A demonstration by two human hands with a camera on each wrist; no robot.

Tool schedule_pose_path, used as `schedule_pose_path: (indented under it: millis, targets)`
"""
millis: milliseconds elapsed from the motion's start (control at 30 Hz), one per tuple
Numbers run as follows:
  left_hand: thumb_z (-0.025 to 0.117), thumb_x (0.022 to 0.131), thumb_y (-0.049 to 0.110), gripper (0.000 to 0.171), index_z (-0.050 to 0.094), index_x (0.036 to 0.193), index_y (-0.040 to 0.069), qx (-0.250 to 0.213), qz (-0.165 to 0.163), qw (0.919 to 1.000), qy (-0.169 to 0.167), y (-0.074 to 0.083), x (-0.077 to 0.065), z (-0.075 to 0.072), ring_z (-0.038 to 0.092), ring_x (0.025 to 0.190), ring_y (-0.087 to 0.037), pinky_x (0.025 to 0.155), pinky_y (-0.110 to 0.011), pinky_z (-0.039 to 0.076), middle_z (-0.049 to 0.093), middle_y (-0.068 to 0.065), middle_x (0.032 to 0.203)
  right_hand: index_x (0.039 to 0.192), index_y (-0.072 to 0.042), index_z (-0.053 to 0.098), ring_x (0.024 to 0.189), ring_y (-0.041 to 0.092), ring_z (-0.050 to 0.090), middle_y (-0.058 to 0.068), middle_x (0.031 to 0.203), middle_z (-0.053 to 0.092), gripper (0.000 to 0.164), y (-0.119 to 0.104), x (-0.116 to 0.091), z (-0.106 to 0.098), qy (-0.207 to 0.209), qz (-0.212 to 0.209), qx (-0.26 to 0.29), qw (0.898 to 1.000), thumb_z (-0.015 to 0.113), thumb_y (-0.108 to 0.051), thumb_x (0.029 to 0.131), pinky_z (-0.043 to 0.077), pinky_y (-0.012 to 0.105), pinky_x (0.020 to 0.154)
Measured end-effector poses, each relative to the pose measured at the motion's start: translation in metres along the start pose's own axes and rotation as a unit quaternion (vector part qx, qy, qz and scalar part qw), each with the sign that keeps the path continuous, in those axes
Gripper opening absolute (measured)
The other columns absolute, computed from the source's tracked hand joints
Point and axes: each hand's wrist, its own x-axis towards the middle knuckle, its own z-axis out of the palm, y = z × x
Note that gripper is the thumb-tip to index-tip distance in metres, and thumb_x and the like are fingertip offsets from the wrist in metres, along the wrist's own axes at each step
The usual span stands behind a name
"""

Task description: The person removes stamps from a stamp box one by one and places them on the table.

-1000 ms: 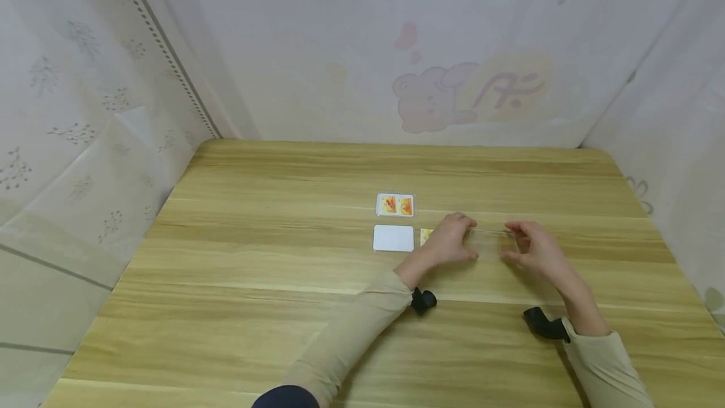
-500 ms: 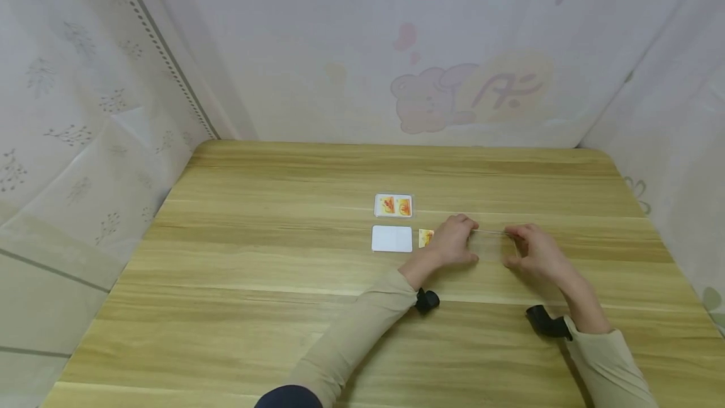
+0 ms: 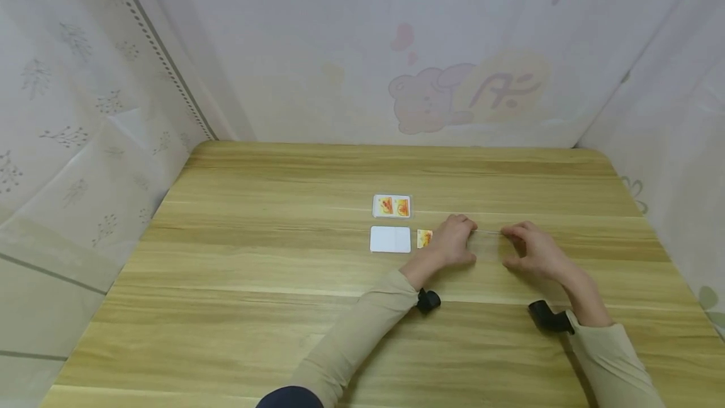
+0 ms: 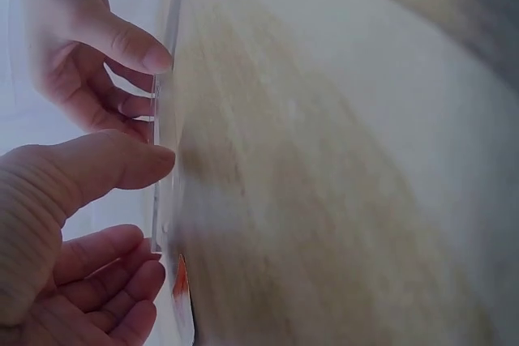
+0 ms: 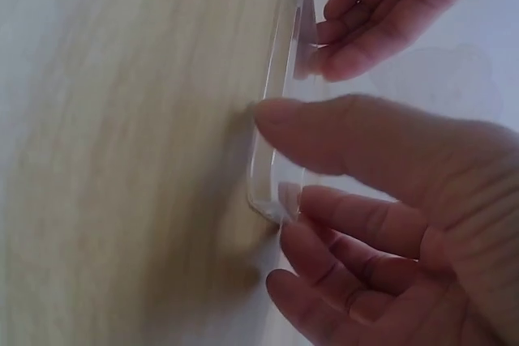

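Observation:
Between my two hands, just above the wooden table, is a thin clear plastic case (image 5: 261, 169), hard to see in the head view. My left hand (image 3: 453, 242) pinches its left end between thumb and fingers. My right hand (image 3: 537, 250) pinches the right end, thumb on the near edge. A small yellow-orange picture card (image 3: 423, 238) lies beside my left hand, partly hidden by it. Further left lies a white blank card (image 3: 390, 239). Behind that one sits a clear-edged holder (image 3: 392, 206) with two orange pictures on white.
The wood-grained table (image 3: 243, 257) has a pale patterned curtain (image 3: 317, 49) behind it and more curtain on both sides. A black wrist mount (image 3: 428, 301) is on the left wrist, another black mount (image 3: 548, 318) on the right.
The hands keep hold of the clear case in almost the same place. My left hand has shifted slightly right of the cards, showing more of the small picture card. The view has drifted a little.

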Motion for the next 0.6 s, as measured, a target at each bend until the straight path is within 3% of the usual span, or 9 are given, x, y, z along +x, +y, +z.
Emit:
schedule_pose_path:
  millis: [333, 600]
  targets:
    - [0.077, 0.074, 0.019, 0.060, 0.055, 0.127, 0.003, -0.092, 0.028, 0.9953, 0.013, -0.006, -0.003, -0.004, 0.049, 0.115, -0.016, 0.095, -0.015, 0.037, 0.054, -0.007, 0.125, 0.117, 0.011, 0.052, 0.096, 0.040, 0.053, 0.023, 0.105, 0.051, 0.062, 0.000, 0.001, -0.007, -0.001, 0.002, 0.000, 1.000, 0.082, -0.012, 0.068, 0.046, 0.054, 0.080]
    - [0.077, 0.075, 0.015, 0.060, 0.053, 0.127, 0.000, -0.166, 0.058, 0.9843, 0.016, -0.019, -0.010, -0.010, 0.050, 0.111, -0.017, 0.093, -0.016, 0.038, 0.053, -0.008, 0.123, 0.114, 0.011, 0.053, 0.096, 0.040, 0.054, 0.023, 0.105, 0.052, 0.058, -0.002, 0.001, -0.008, 0.023, -0.040, 0.005, 0.999, 0.082, -0.009, 0.068, 0.047, 0.053, 0.083]
